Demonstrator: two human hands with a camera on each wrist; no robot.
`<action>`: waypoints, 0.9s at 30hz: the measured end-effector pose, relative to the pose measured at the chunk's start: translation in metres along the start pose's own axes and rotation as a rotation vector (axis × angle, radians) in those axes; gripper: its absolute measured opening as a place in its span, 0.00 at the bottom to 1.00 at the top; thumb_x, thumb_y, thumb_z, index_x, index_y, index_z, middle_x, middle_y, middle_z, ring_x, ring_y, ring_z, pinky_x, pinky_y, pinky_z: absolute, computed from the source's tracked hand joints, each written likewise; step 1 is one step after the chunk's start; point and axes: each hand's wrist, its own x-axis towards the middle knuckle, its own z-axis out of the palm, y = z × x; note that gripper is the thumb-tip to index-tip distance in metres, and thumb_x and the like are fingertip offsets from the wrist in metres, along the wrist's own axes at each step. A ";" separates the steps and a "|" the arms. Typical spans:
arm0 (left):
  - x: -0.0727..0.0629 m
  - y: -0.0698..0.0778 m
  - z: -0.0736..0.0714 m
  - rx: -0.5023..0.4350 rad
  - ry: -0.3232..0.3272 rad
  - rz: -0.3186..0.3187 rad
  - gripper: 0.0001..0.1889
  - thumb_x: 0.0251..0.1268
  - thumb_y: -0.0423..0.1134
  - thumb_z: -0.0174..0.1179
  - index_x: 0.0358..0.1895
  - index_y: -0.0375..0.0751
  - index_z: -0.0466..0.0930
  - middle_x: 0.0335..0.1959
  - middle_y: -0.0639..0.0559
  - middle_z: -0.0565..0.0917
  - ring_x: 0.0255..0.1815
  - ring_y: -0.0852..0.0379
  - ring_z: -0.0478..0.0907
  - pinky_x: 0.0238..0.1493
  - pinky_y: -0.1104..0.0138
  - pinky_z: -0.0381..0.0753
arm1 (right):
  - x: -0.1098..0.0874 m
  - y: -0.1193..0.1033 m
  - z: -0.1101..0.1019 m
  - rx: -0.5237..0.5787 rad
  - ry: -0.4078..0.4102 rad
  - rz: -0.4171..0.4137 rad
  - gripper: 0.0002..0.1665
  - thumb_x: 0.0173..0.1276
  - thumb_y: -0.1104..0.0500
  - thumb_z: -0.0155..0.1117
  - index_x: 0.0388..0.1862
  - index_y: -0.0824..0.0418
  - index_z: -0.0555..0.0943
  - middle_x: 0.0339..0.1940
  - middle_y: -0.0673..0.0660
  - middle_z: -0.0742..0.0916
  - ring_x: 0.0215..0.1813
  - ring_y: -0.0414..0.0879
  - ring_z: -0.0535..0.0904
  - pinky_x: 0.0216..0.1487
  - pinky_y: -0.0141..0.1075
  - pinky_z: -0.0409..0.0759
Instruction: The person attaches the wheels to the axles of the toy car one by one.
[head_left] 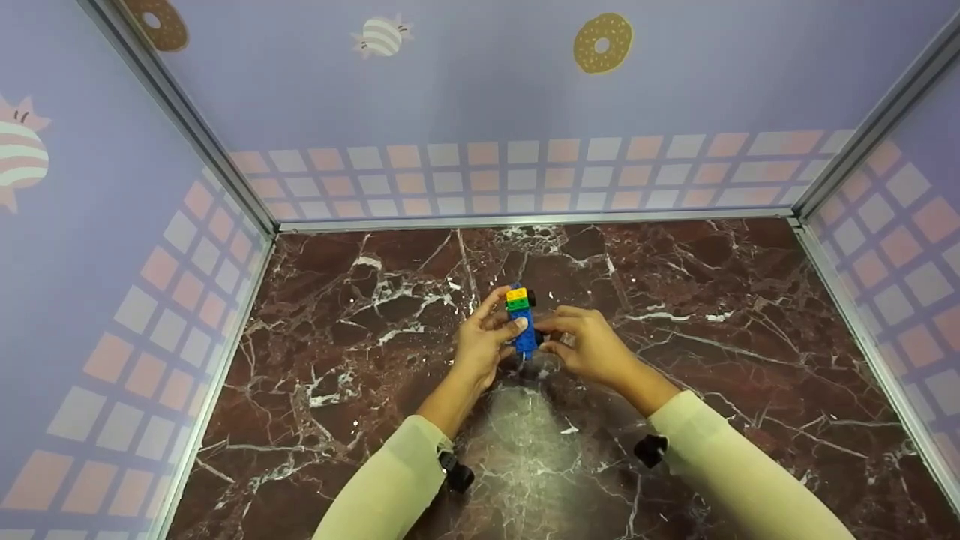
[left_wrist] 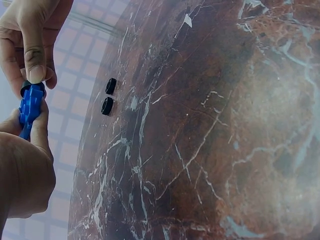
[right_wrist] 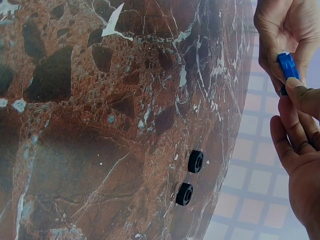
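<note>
A toy building-block car [head_left: 523, 334] has a long blue base with yellow and green bricks [head_left: 517, 299] at its far end. One black wheel [head_left: 532, 298] sits on the right side near those bricks. My left hand [head_left: 480, 346] grips the blue base, thumb on top. On the right side, my right hand [head_left: 589, 345] pinches a second black wheel [head_left: 539, 337] against the base. In the right wrist view, the blue base [right_wrist: 288, 66] shows between both hands, and the dark wheel [right_wrist: 283, 91] is partly hidden by the fingers.
Two loose black wheels stand on the marbled tabletop [left_wrist: 200, 150], a farther wheel [right_wrist: 195, 161] and a nearer wheel [right_wrist: 184, 194]. Lilac panels [head_left: 510, 97] with pink and white squares wall the table at the back and sides. White scraps [right_wrist: 114, 21] lie on the surface.
</note>
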 end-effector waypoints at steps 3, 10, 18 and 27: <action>0.000 0.000 0.000 0.009 -0.002 0.003 0.36 0.71 0.25 0.72 0.80 0.49 0.76 0.46 0.53 0.90 0.41 0.56 0.88 0.35 0.67 0.90 | 0.000 0.001 0.000 0.004 0.006 -0.003 0.19 0.64 0.71 0.82 0.54 0.67 0.93 0.44 0.63 0.92 0.41 0.53 0.91 0.46 0.44 0.95; 0.000 0.001 0.001 0.019 -0.003 0.013 0.37 0.71 0.24 0.72 0.81 0.46 0.75 0.44 0.53 0.90 0.40 0.56 0.89 0.32 0.68 0.90 | -0.001 0.002 0.002 0.014 0.018 -0.014 0.18 0.63 0.72 0.82 0.53 0.68 0.93 0.43 0.64 0.92 0.40 0.53 0.92 0.47 0.44 0.95; -0.002 0.004 0.002 0.055 -0.002 0.044 0.35 0.70 0.26 0.74 0.79 0.46 0.77 0.44 0.52 0.90 0.39 0.56 0.89 0.30 0.68 0.89 | -0.002 0.003 0.003 0.008 0.025 -0.016 0.19 0.63 0.72 0.82 0.53 0.68 0.92 0.43 0.65 0.93 0.41 0.53 0.92 0.48 0.45 0.95; -0.002 0.004 0.001 0.103 0.002 0.057 0.35 0.69 0.28 0.75 0.79 0.45 0.77 0.47 0.47 0.91 0.40 0.55 0.88 0.34 0.67 0.90 | -0.003 0.002 0.004 0.012 0.013 0.003 0.20 0.62 0.71 0.82 0.54 0.67 0.92 0.46 0.63 0.94 0.42 0.53 0.93 0.49 0.45 0.95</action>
